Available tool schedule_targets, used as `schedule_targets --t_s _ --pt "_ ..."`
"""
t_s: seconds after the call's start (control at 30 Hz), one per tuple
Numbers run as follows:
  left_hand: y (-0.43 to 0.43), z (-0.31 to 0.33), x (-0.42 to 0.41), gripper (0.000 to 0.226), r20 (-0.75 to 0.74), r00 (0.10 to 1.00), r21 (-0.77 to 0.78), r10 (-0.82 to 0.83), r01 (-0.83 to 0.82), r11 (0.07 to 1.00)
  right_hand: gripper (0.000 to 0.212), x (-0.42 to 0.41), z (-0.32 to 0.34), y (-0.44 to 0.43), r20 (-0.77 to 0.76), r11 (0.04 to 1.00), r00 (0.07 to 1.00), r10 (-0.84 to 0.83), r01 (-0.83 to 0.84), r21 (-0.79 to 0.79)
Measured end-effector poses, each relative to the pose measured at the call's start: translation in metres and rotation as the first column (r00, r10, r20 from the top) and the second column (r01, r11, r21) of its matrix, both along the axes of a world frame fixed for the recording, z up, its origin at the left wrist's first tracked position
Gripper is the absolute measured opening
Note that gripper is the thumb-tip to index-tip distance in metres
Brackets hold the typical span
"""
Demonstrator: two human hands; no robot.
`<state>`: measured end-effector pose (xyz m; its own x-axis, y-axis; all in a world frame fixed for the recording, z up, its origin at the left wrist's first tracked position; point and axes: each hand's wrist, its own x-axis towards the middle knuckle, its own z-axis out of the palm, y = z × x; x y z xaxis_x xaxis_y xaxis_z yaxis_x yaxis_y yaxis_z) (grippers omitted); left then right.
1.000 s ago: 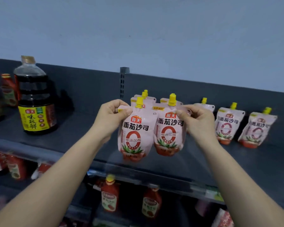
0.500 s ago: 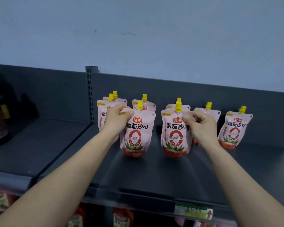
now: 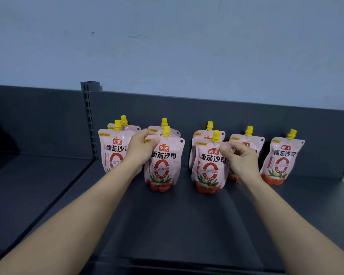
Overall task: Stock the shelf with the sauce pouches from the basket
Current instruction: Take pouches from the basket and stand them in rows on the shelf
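Shelf (image 3: 167, 225), dark grey: 8 sauce pouches upright nr back edge. Left hand (image 3: 141, 147) pinches top corner of front-left pouch (image 3: 163, 165); right hand (image 3: 238, 155) pinches top of front-right pouch (image 3: 209, 167). Both pouches stand on shelf, fwd of the back rows.

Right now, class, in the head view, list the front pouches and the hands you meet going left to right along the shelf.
Leftmost pouch → left hand → pouch in its grip → pouch held by the right hand → right hand → far-right pouch.
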<state>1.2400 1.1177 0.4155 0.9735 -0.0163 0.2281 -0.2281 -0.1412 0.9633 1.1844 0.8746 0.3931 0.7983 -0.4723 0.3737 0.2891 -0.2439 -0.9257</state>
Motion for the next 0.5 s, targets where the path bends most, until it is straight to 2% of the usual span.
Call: schedule_targets --t_s 0.1,0.23,0.33,0.5 --pt "0.003 0.003 0.006 0.013 0.058 0.998 0.216 -0.037 0.024 0.976 0.01 0.001 0.003 -0.004 -0.012 0.999 0.999 0.046 -0.046 -0.014" --pt "0.008 0.013 0.008 0.017 0.085 0.994 0.468 -0.072 0.024 0.884 0.015 0.004 0.004 -0.005 -0.004 0.997 0.997 0.072 -0.072 -0.014" --pt "0.007 0.018 0.009 0.009 0.112 0.992 0.489 -0.061 -0.002 0.872 0.012 0.007 0.003 -0.004 -0.001 0.996 0.997 0.083 -0.083 0.025" --pt "0.005 0.015 0.013 0.012 0.126 0.99 0.436 -0.061 0.0 0.9 0.008 0.009 0.003 -0.004 -0.012 0.996 0.996 0.088 -0.088 0.02"
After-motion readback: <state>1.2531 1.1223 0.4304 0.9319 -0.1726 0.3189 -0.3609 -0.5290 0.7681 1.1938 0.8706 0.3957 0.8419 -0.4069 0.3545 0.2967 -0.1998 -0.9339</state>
